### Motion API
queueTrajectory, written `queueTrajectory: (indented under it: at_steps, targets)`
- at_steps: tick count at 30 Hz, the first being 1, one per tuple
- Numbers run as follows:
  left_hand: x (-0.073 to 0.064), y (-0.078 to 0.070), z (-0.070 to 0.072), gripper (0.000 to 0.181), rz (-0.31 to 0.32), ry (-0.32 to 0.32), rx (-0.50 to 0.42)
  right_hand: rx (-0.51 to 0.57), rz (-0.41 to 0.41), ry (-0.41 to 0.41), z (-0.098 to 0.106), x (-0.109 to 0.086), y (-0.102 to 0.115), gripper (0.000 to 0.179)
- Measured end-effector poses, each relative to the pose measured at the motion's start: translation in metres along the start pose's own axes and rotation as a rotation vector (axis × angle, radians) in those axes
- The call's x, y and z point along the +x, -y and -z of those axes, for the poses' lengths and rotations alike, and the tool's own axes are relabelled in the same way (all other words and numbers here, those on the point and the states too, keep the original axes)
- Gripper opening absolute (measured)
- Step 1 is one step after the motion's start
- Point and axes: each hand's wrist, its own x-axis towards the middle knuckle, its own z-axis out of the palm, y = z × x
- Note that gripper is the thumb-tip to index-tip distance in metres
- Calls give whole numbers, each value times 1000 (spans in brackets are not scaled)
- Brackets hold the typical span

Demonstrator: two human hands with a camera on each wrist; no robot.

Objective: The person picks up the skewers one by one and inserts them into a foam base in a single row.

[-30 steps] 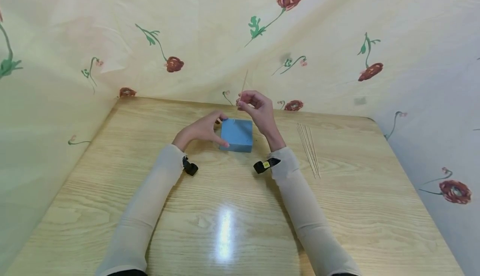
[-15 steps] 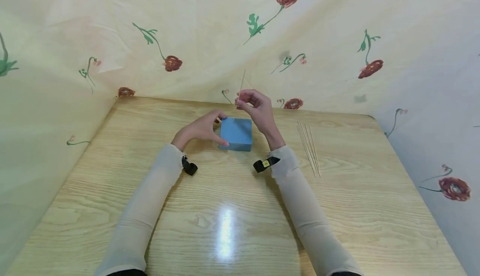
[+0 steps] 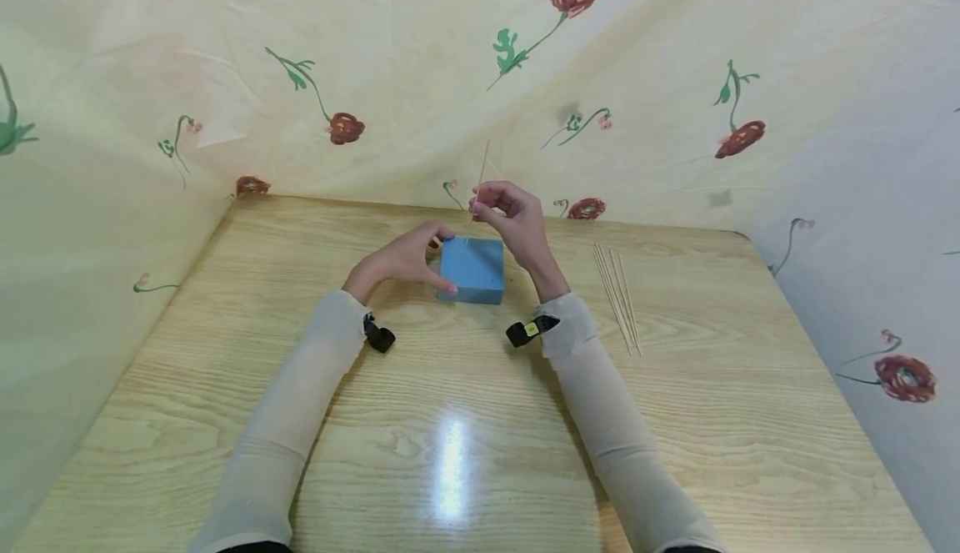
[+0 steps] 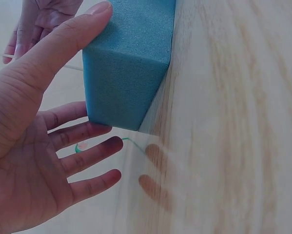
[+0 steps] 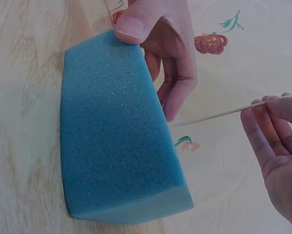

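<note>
A blue foam block [image 3: 472, 265] sits on the wooden table. My left hand [image 3: 405, 257] steadies it from the left, thumb on the near side and index finger at the far left corner. In the left wrist view, the other fingers of the left hand [image 4: 53, 146] spread loosely below the block. My right hand [image 3: 517, 219] pinches a thin wooden skewer [image 3: 483, 165] between thumb and fingers, above the block's far edge. The skewer [image 5: 219, 115] stands nearly upright. Its lower end meets the far part of the block's top; whether it has entered the foam I cannot tell.
Several more thin skewers [image 3: 618, 303] lie on the table [image 3: 525, 436] to the right of the right forearm. A flowered cloth [image 3: 420, 61] hangs behind the table and along both sides.
The skewer in my right hand has tipped slightly more upright. Both hands and the foam block stay nearly where they were.
</note>
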Motion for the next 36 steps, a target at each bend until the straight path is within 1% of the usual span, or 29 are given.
queueTrajectory:
  at_steps: [7, 14, 26, 36]
  targets:
    - [0, -2, 0, 88, 4, 2, 3, -16, 3, -3, 1, 0, -1, 18]
    - [0, 1, 0, 88, 0, 0, 6, -34, 3, 4, 1, 0, -1, 18]
    - [1, 2, 0, 87, -11, -3, 6, -25, -14, 6, 1, 0, -1, 17]
    - [1, -1, -1, 87, -1, -6, -10, -35, -15, 5, 0, -1, -2, 19]
